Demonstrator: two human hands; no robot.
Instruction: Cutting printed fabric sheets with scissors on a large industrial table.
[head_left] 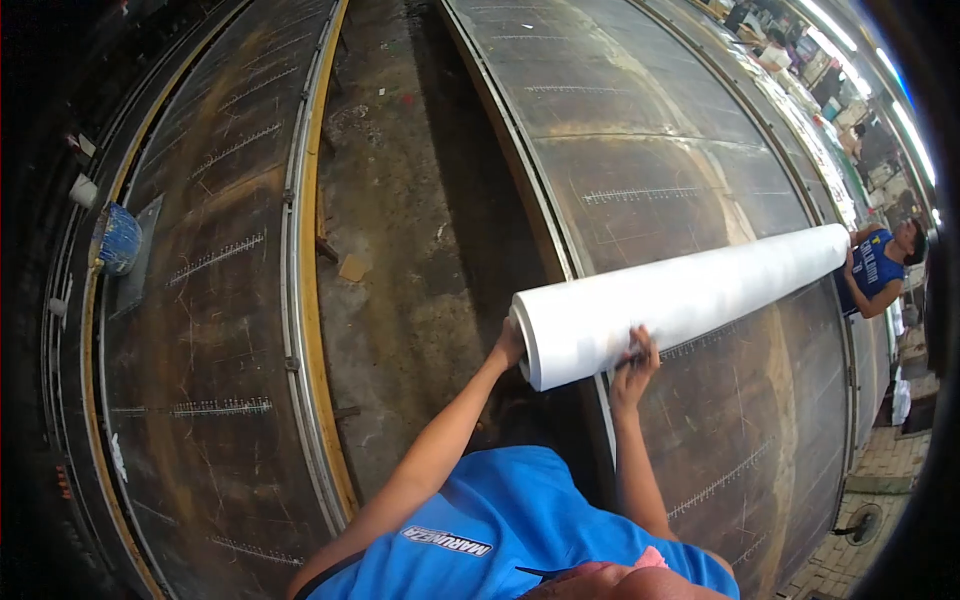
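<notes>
A person in a blue shirt [520,505] holds a long white roll [680,305] slanting across a dark worktable [735,420], its near end jutting past the table's edge above the aisle floor [390,230]. The right hand [634,365] is half curled, gripping the roll's side with bent fingers; the left hand [508,345] is at the near end, its fingers mostly hidden, so how far they close cannot be told. At the far end stands a co-worker [876,270] in a blue sleeveless top. Left of the aisle, a blue bucket [120,240] sits on a second table [220,330]
</notes>
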